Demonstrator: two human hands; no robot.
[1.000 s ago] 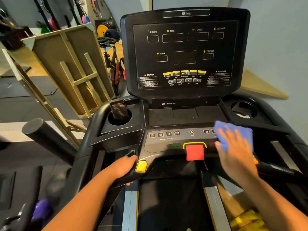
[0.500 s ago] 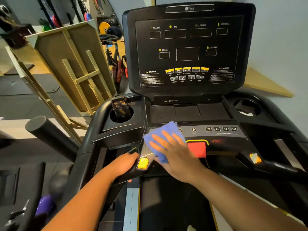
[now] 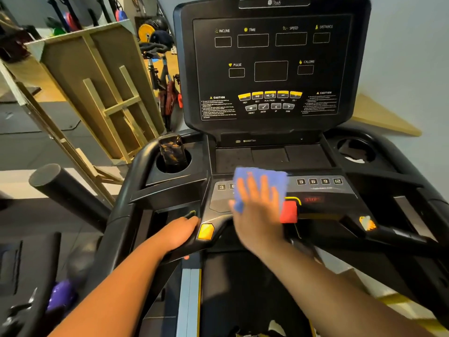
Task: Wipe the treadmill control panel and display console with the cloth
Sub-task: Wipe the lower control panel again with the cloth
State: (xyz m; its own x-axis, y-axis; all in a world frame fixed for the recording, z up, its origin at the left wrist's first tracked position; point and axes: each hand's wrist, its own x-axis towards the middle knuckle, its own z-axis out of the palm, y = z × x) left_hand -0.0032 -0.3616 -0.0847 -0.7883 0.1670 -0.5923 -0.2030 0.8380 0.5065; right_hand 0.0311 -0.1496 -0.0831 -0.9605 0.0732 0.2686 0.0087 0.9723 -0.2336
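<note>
Two hands are seen: the right hand (image 3: 258,210), fingers flat, presses the blue cloth (image 3: 261,181) mid control panel (image 3: 323,190), swept back rightward from its left end; the left hand (image 3: 178,233) grips a handlebar (image 3: 218,229). Display console (image 3: 272,69) apparently awaits wiping.

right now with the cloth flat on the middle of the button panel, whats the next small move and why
Probably slide the right hand and blue cloth rightward along the control panel toward the 3-6-9-12 keys. The fingers lie flat on the cloth at mid-panel, and those keys sit uncovered beside it. The left hand holding the handlebar grip can stay put.
</note>
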